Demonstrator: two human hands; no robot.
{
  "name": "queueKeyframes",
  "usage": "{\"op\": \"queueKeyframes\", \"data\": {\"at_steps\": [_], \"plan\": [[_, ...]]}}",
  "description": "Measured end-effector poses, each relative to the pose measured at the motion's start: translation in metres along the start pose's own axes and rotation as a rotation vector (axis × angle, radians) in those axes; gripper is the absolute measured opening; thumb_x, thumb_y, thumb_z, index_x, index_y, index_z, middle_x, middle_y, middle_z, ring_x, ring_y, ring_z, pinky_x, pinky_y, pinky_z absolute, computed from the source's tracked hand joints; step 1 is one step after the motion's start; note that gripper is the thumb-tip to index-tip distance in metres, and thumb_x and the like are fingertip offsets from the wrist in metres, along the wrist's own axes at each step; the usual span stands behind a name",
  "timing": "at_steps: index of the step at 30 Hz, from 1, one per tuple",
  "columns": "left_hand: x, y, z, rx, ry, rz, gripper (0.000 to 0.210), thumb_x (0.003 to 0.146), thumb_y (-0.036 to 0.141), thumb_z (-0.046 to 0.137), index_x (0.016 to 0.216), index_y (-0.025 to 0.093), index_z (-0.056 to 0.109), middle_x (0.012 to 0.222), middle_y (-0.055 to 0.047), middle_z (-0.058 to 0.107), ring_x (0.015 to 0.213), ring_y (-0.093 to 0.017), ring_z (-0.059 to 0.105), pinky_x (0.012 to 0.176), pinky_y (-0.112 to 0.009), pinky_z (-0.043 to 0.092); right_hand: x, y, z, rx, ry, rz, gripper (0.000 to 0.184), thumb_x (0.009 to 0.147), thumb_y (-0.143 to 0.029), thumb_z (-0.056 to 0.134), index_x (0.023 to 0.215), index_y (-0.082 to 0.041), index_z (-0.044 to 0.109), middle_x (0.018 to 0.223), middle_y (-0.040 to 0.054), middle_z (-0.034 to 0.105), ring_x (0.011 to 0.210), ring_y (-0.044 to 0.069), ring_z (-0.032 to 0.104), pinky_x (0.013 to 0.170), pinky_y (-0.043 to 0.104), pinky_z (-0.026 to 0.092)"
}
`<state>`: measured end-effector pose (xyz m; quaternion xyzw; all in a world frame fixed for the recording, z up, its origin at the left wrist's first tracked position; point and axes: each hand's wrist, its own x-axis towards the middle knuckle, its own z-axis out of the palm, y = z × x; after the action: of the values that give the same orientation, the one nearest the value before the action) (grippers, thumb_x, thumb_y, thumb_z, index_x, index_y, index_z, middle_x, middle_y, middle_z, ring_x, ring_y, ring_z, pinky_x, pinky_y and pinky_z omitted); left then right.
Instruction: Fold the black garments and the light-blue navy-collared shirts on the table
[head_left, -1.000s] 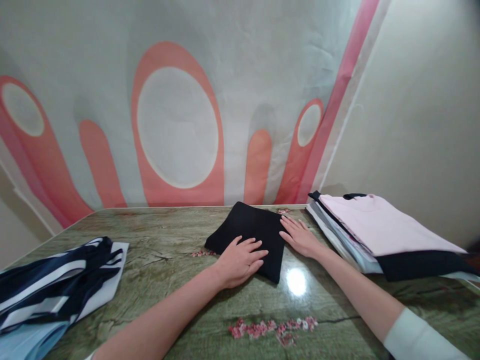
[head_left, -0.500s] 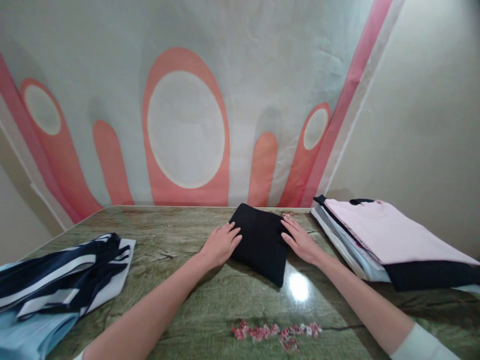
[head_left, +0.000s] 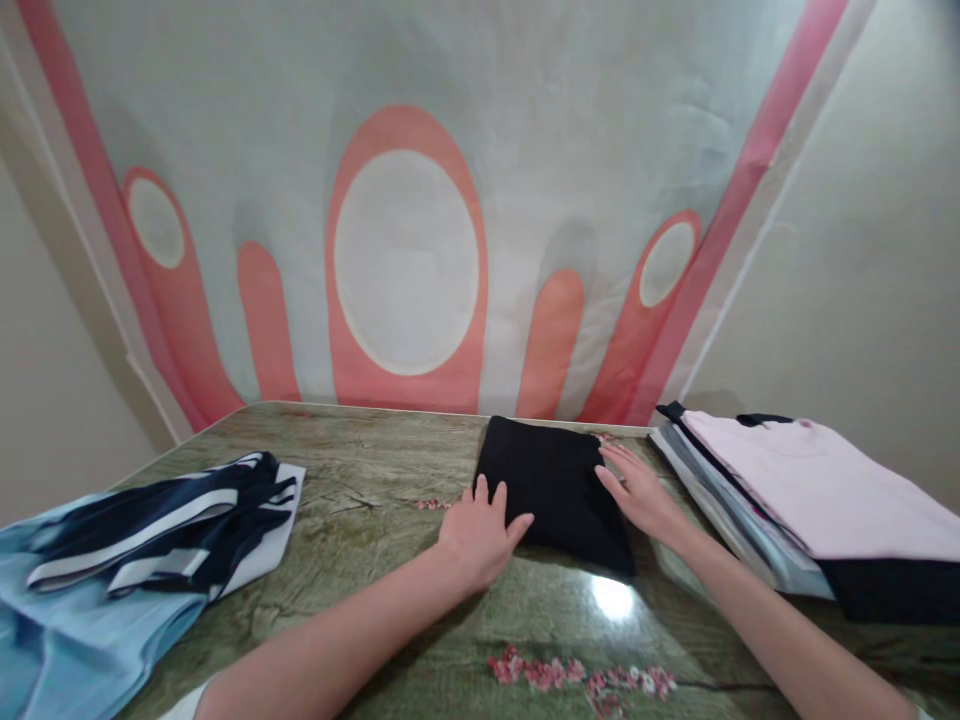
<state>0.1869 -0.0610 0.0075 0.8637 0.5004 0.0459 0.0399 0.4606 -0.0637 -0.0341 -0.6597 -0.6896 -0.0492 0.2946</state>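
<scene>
A black folded cloth garment (head_left: 555, 485) lies flat near the far edge of the table, its exact kind not shown. My left hand (head_left: 480, 530) rests at its near left corner, palm down, with fingers spread and the fingertips on the fabric. Along the right edge of the garment, my right hand (head_left: 637, 490) lies with fingers stretched out, touching or just beside the cloth. Neither hand grips anything.
To the right stands a stack of folded clothes with a pink shirt (head_left: 847, 490) on top. At the left lie a loose navy garment with white stripes (head_left: 172, 520) and a light blue one (head_left: 82, 640). A wall closes off the table's (head_left: 360, 620) far edge.
The black garment has turned to lie squarer to the table edge. My left hand has shifted nearer to its front left corner. The view has swung slightly left.
</scene>
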Motion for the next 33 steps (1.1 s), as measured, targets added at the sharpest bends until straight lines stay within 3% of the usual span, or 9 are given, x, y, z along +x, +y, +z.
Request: {"op": "queueKeyframes", "data": {"at_steps": [4,6,9,12,15,19,25,29,33], "plan": [[-0.037,0.023,-0.016,0.009,-0.073,0.042,0.067,0.086,0.058,0.031,0.131,0.010,0.042,0.133,-0.024,0.040,0.114,-0.037,0.048,0.084,-0.045,0.044,-0.009,-0.052,-0.008,0.083,-0.123,-0.168,0.048,0.090,-0.044,0.032,0.126,-0.017,0.049,0.133,0.0083,0.046,0.128,0.021,0.033,0.106,0.043,0.027],[-0.053,0.030,-0.022,-0.027,-0.093,0.142,0.064,0.087,0.057,0.029,0.128,0.011,0.045,0.129,-0.024,0.045,0.107,-0.036,0.053,0.079,-0.043,0.046,-0.016,-0.071,-0.006,0.071,-0.203,-0.213,0.049,0.090,-0.046,0.032,0.129,-0.021,0.046,0.136,0.0068,0.043,0.129,0.022,0.031,0.106,0.045,0.027],[-0.063,0.035,-0.025,-0.109,-0.083,0.343,0.054,0.090,0.051,0.026,0.112,0.013,0.058,0.110,-0.020,0.059,0.092,-0.030,0.061,0.072,-0.039,0.048,-0.022,-0.076,-0.001,0.023,-0.300,-0.191,0.053,0.089,-0.051,0.030,0.132,-0.023,0.042,0.140,0.0069,0.037,0.129,0.025,0.031,0.105,0.047,0.026],[-0.054,0.030,-0.021,-0.157,0.046,0.453,0.043,0.093,0.039,0.026,0.101,0.016,0.061,0.096,-0.013,0.064,0.088,-0.024,0.060,0.077,-0.037,0.046,-0.023,-0.067,0.002,-0.021,-0.380,-0.175,0.058,0.088,-0.055,0.029,0.135,-0.022,0.038,0.143,0.0069,0.031,0.130,0.025,0.030,0.105,0.046,0.026],[-0.035,0.020,-0.009,-0.162,0.167,0.505,0.038,0.093,0.035,0.030,0.119,0.016,0.050,0.122,-0.010,0.054,0.110,-0.023,0.050,0.093,-0.038,0.037,-0.023,-0.059,0.003,-0.056,-0.428,-0.199,0.058,0.088,-0.054,0.030,0.137,-0.024,0.034,0.145,0.0051,0.027,0.131,0.025,0.027,0.106,0.045,0.025],[-0.014,0.006,0.012,-0.113,0.138,0.606,0.048,0.093,0.042,0.027,0.134,0.017,0.035,0.140,-0.007,0.037,0.130,-0.021,0.027,0.108,-0.040,0.014,-0.024,-0.059,0.004,-0.083,-0.434,-0.219,0.056,0.088,-0.049,0.031,0.138,-0.024,0.032,0.145,0.0048,0.026,0.131,0.024,0.026,0.106,0.044,0.023],[0.012,-0.020,0.026,-0.083,0.131,0.514,0.054,0.093,0.049,0.020,0.137,0.019,0.030,0.144,-0.006,0.028,0.133,-0.020,0.020,0.108,-0.040,0.008,-0.024,-0.063,0.002,-0.108,-0.440,-0.224,0.059,0.087,-0.053,0.031,0.138,-0.022,0.033,0.146,0.0059,0.024,0.131,0.026,0.027,0.106,0.045,0.023],[0.032,-0.043,0.028,-0.071,0.143,0.369,0.050,0.094,0.044,0.022,0.136,0.018,0.032,0.144,-0.007,0.028,0.133,-0.020,0.020,0.108,-0.042,0.010,-0.024,-0.063,0.002,-0.092,-0.432,-0.229,0.059,0.087,-0.054,0.030,0.138,-0.024,0.032,0.146,0.0054,0.025,0.131,0.027,0.027,0.106,0.046,0.022],[0.048,-0.062,0.029,-0.159,0.184,0.315,0.044,0.092,0.035,0.031,0.133,0.020,0.038,0.143,-0.004,0.031,0.133,-0.021,0.020,0.108,-0.044,0.013,-0.024,-0.064,0.002,-0.103,-0.436,-0.224,0.059,0.088,-0.054,0.029,0.138,-0.024,0.032,0.146,0.0051,0.025,0.130,0.026,0.028,0.106,0.045,0.022]]}}
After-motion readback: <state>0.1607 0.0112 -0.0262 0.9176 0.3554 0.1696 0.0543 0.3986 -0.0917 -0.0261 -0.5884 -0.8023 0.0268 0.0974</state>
